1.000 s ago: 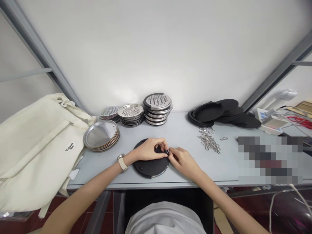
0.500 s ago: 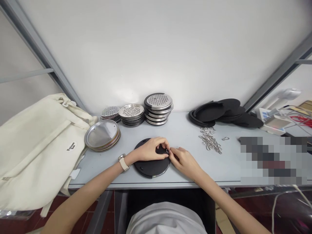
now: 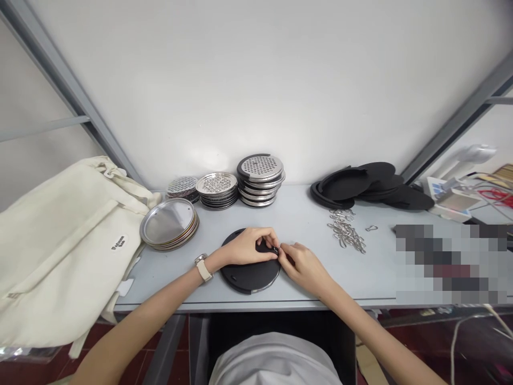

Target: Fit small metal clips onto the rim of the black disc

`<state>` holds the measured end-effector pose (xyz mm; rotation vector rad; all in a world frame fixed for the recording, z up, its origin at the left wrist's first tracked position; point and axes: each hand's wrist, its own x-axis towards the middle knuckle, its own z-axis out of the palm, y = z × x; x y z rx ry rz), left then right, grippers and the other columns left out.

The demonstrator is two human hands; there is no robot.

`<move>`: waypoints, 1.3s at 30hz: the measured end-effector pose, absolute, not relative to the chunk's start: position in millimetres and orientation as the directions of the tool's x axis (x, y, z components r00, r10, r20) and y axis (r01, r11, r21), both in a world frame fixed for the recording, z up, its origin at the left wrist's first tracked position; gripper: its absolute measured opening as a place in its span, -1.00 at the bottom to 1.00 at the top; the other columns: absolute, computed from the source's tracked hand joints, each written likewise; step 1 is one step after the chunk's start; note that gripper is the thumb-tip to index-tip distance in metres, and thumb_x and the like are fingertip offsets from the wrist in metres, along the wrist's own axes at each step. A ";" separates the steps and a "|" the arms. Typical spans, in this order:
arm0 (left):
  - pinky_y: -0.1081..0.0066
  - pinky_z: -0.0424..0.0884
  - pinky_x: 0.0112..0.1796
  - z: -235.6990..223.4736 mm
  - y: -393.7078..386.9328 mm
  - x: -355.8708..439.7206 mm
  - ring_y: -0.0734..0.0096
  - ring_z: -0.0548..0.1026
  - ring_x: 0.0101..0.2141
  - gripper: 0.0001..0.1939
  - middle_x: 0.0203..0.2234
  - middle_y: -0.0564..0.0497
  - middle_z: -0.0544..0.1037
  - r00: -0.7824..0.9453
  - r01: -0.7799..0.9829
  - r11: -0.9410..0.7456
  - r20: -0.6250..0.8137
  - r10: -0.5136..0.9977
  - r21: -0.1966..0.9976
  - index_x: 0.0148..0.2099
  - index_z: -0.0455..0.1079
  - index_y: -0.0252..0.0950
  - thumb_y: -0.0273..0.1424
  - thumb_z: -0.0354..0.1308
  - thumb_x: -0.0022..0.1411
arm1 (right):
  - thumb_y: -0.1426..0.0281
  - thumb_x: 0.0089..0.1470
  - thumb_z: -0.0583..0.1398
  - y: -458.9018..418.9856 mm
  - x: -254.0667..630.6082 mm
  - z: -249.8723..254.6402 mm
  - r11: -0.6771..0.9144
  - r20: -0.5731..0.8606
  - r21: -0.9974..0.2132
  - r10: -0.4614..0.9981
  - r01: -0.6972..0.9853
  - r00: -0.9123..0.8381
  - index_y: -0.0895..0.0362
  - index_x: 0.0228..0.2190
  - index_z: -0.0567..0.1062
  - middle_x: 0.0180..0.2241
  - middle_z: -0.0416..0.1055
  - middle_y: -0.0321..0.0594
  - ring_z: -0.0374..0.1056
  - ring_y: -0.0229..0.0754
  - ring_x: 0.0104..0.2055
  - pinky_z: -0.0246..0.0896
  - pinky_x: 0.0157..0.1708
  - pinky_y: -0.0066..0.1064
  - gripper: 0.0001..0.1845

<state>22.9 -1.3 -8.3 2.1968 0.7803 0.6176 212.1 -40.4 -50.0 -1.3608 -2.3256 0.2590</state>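
Observation:
A black round disc (image 3: 252, 275) lies flat near the table's front edge, with a thin shiny rim showing at its lower right. My left hand (image 3: 249, 247) rests over its upper part, fingers curled and gripping at its right edge. At that edge my right hand (image 3: 301, 263) is closed in a pinch, its fingertips meeting those of the left. Between the fingertips shows a bit of a small metal clip (image 3: 276, 249); most of it is hidden. Similar metal clips (image 3: 348, 235) lie in a loose pile to the right, with one clip (image 3: 371, 228) apart from them.
Behind the hands stand stacks of perforated metal discs (image 3: 216, 184) and a taller stack (image 3: 261, 179). Plain metal discs (image 3: 168, 222) are piled at left beside a cream bag (image 3: 72, 240). Black round covers (image 3: 347, 186) lie at the back right, near a white device (image 3: 451, 200).
Both hands stay at the disc's right edge, with only slight fingertip movement. The small clip shows less clearly between the fingers.

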 end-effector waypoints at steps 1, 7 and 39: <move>0.52 0.29 -0.31 -8.2 -1.4 23.1 0.52 0.40 -0.35 -0.85 -0.37 0.07 0.48 0.706 0.345 -0.572 0.196 0.681 0.744 -0.24 0.36 -0.31 -0.49 0.21 0.08 | 0.41 0.23 -0.04 -40.5 211.9 -49.7 0.503 0.274 -0.366 0.862 0.783 -0.426 0.09 -0.52 0.29 -0.59 0.30 -0.29 0.24 -0.20 -0.49 0.00 -0.44 -0.41 -0.71; 0.44 0.32 -0.25 -9.4 -1.3 23.4 0.46 0.39 -0.32 -0.83 -0.34 0.03 0.44 0.710 0.345 -0.609 0.226 0.667 0.714 -0.24 0.34 -0.30 -0.50 0.18 0.06 | 0.41 0.23 -0.05 -40.9 211.8 -49.4 0.519 0.299 -0.355 0.851 0.777 -0.432 0.10 -0.50 0.32 -0.59 0.32 -0.28 0.24 -0.19 -0.48 0.00 -0.43 -0.40 -0.71; 0.49 0.34 -0.25 -10.8 -0.4 22.8 0.49 0.40 -0.32 -0.74 -0.30 0.05 0.48 0.716 0.314 -0.610 0.241 0.656 0.727 -0.16 0.34 -0.30 -0.56 0.18 0.04 | 0.40 0.25 -0.07 -38.8 212.7 -51.9 0.520 0.271 -0.364 0.853 0.773 -0.446 0.10 -0.48 0.31 -0.58 0.32 -0.28 0.24 -0.19 -0.47 -0.01 -0.42 -0.41 -0.71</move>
